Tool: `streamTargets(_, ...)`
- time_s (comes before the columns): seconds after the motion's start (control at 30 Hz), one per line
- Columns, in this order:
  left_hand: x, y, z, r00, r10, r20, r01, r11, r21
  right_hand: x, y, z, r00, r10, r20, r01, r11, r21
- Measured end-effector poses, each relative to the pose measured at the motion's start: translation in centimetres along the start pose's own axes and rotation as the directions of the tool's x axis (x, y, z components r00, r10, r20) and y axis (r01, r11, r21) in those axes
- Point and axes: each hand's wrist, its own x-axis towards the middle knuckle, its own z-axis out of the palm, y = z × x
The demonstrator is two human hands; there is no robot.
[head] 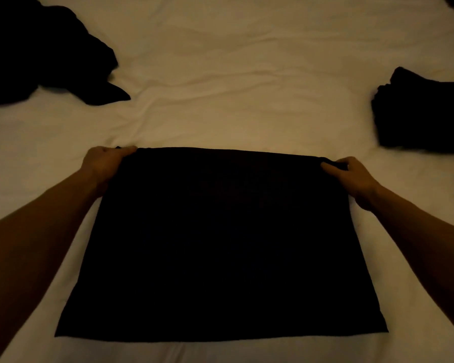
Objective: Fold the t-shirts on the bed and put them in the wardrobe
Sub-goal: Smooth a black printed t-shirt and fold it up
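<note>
From the head camera, the black t-shirt [220, 244] lies flat on the near part of the bed [247, 74], long edge running left to right. The left hand [105, 163] and right hand [351, 179], set wide apart, each pinch a far corner, equally near. It looks smooth, dark and already part-folded.

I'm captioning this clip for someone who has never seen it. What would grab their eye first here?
First, the big black t-shirt lying flat in the centre of the pale bed sheet, with the left hand and right hand pinching its two far corners. Next, a rumpled dark heap at far left and a neat folded stack at right.
</note>
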Motion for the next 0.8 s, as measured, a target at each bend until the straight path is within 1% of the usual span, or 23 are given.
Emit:
streamTargets(0.1,0.4,0.4,0.0,1.000,0.006,0.026,-0.007,0.999,0.036,0.1,-0.5,-0.6,0.997,-0.034,0.069,0.033,0.999,0.015)
streamTargets(0.17,0.1,0.4,-0.6,0.998,0.041,0.036,-0.044,0.997,0.066,-0.1,-0.8,-1.0,0.995,-0.079,0.062,0.077,0.996,0.036)
streamTargets(0.27,-1.4,0.8,-1.8,0.987,0.148,0.062,-0.155,0.980,0.127,-1.2,-0.9,-1.5,0.989,-0.147,0.026,0.145,0.988,0.057)
streamTargets(0.37,-3.9,1.0,-3.4,0.953,0.259,0.160,-0.291,0.928,0.234,-3.0,-1.0,-2.3,0.981,-0.188,0.049,0.183,0.979,0.092)
streamTargets(0.47,-6.8,1.2,-5.0,0.900,0.344,0.269,-0.427,0.817,0.387,-5.5,-0.9,-3.5,0.967,-0.240,0.086,0.237,0.971,0.043)
streamTargets(0.57,-9.5,0.9,-6.8,0.854,0.402,0.330,-0.519,0.678,0.520,-8.2,-0.5,-5.0,0.940,-0.323,0.107,0.329,0.943,-0.045)
streamTargets(0.63,-11.4,-0.1,-7.9,0.820,0.457,0.345,-0.571,0.604,0.557,-10.1,0.3,-5.8,0.916,-0.384,0.116,0.397,0.908,-0.132)
streamTargets(0.67,-12.3,-1.1,-8.5,0.800,0.487,0.351,-0.597,0.584,0.550,-11.1,1.1,-6.0,0.902,-0.418,0.111,0.432,0.881,-0.192)
streamTargets(0.7,-13.2,-2.3,-9.0,0.769,0.530,0.357,-0.634,0.558,0.536,-12.3,2.2,-6.1,0.883,-0.461,0.089,0.468,0.849,-0.245)
streamTargets(0.8,-15.7,-6.9,-10.2,0.615,0.685,0.391,-0.767,0.405,0.498,-16.2,6.4,-5.5,0.814,-0.581,0.013,0.550,0.763,-0.340)
